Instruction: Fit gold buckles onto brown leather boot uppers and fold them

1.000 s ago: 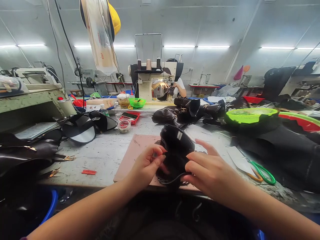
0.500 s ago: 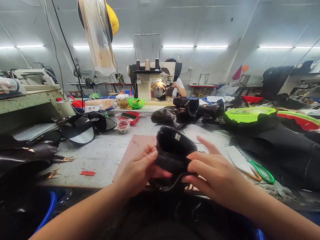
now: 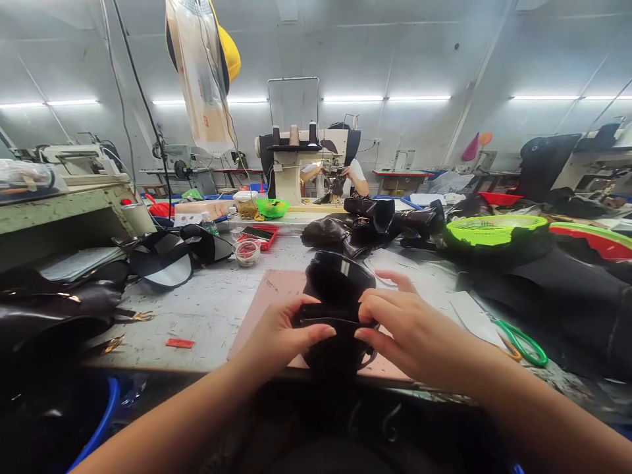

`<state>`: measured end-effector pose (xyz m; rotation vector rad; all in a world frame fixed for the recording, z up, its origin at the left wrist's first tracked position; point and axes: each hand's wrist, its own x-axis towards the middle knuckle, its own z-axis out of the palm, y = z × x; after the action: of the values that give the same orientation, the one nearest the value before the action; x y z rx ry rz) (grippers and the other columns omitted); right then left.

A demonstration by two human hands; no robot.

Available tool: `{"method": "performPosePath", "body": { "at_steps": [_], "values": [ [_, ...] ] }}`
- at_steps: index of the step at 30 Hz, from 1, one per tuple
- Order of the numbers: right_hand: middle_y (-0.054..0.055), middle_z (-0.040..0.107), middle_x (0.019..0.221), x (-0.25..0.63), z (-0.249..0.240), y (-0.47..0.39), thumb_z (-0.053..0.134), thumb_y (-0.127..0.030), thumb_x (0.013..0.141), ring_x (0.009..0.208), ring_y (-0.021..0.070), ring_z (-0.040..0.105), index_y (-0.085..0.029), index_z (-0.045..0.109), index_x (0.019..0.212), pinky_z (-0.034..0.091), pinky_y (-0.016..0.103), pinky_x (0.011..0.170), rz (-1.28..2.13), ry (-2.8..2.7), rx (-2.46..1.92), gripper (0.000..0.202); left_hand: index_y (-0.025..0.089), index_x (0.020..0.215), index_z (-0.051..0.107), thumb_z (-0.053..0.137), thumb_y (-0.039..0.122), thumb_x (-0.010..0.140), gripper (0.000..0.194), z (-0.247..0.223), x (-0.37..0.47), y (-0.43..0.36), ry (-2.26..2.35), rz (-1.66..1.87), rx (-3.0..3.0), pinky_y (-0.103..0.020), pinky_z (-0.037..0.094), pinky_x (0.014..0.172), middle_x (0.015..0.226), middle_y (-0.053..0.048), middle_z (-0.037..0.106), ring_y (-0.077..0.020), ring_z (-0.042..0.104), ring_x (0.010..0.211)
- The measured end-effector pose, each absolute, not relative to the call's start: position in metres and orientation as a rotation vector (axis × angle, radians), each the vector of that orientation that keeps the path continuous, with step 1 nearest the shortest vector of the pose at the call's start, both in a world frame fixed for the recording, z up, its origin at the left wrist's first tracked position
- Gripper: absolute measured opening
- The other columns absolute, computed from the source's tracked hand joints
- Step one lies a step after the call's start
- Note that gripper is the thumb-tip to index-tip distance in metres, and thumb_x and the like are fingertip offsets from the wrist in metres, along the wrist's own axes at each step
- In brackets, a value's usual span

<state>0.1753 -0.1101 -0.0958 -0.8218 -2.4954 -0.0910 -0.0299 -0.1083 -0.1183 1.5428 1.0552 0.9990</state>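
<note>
Black boot (image 3: 340, 280): caught between both grips in the head view, over the near part of the pink board (image 3: 269, 289) on the tabletop (image 3: 212, 309); turned mouth up and showing a dark inside; too dark below to tell whether resting on the board or lifted off.

Left grip (image 3: 284, 336): pinching the near edge of the boot, with thumb stretched across the face and fingers tucked behind; apparently stretched so to keep the edge flat over a longer run.

Right grip (image 3: 399, 322): pinching the same edge from the other side, between thumb and bent fingers, with one finger raised; likely matching the left in height to hold the edge level and steady.

Pink board: lying flat beneath the boot, probably as a pad to spare the tabletop.

Scissors (image 3: 526, 345): lying near the right forearm, beside a white card (image 3: 471, 316); perhaps placed there for a short reach.

Dark boots (image 3: 330, 230): heaped beyond the board, seemingly far enough back not to crowd the work.

Red tray (image 3: 269, 240): holding a phone (image 3: 257, 232), just beside a clear tub (image 3: 247, 253); likely for keeping small things from straying.

Sewing machine (image 3: 286, 174): standing beyond the tabletop, with a co-worker's hands (image 3: 353, 172) at dark material.
</note>
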Motion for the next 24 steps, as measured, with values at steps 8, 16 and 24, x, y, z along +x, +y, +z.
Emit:
{"method": "performPosePath", "body": {
  "at_steps": [8,16,24],
  "values": [
    [-0.008,0.043,0.056,0.173,-0.103,-0.110,0.040,-0.019,0.087,0.051,0.0104,0.045,-0.020,0.040,0.071,0.024,0.047,0.097,-0.153,-2.417,-0.939,0.016,0.014,0.081,0.065,0.070,0.032,0.065,0.025,-0.126,-0.029,-0.106,1.020,1.024,1.408,-0.029,0.046,0.069,0.075,-0.002,0.066,-0.0173,0.059,0.073],
    [-0.007,0.044,0.056,0.173,-0.104,-0.113,0.039,-0.016,0.085,0.050,0.0104,0.045,-0.021,0.039,0.070,0.028,0.047,0.095,-0.168,-2.395,-0.937,0.016,0.013,0.069,0.061,0.073,0.032,0.060,0.024,-0.128,-0.025,-0.104,1.068,1.056,1.366,-0.026,0.044,0.059,0.061,0.001,0.061,-0.0132,0.055,0.060],
    [-0.007,0.044,0.058,0.177,-0.104,-0.110,0.041,-0.017,0.084,0.053,0.0103,0.045,-0.020,0.040,0.071,0.024,0.046,0.097,-0.110,-2.410,-0.950,0.014,0.014,0.055,0.054,0.076,0.027,0.055,0.026,-0.133,-0.014,-0.108,0.909,1.168,1.138,-0.020,0.038,0.050,0.051,0.004,0.056,-0.0089,0.051,0.050]
  ]
}}
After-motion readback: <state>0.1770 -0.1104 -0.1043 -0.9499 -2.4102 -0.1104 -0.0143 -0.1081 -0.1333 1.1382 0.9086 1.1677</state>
